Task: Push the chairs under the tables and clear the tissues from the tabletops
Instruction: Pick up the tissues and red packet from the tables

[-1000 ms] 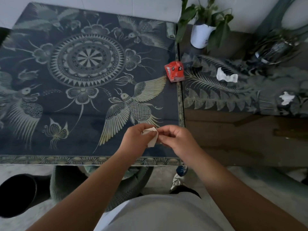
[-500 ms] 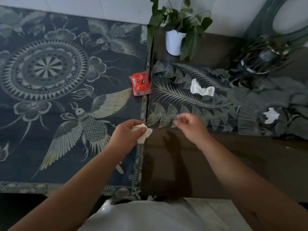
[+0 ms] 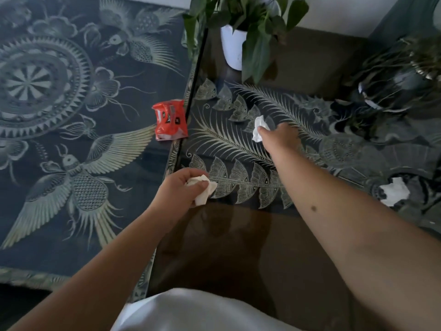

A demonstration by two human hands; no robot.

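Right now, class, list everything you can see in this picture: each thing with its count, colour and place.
tissues: 3, white; one in the left hand, one under the right hand, one lying far right on the cloth
red packet: 1, red, right edge of left table
potted plant: 1, green leaves, white pot, back of right table
patterned cloths: 2, dark blue-grey; bird design left, fern design right
dark helmet-like object: 1, far right
left hand: shut on tissue
right hand: grip closing on tissue

Crumpled paper tissue (image 3: 259, 129), glossy tabletop (image 3: 238, 247), shiny plastic packet (image 3: 170, 119)
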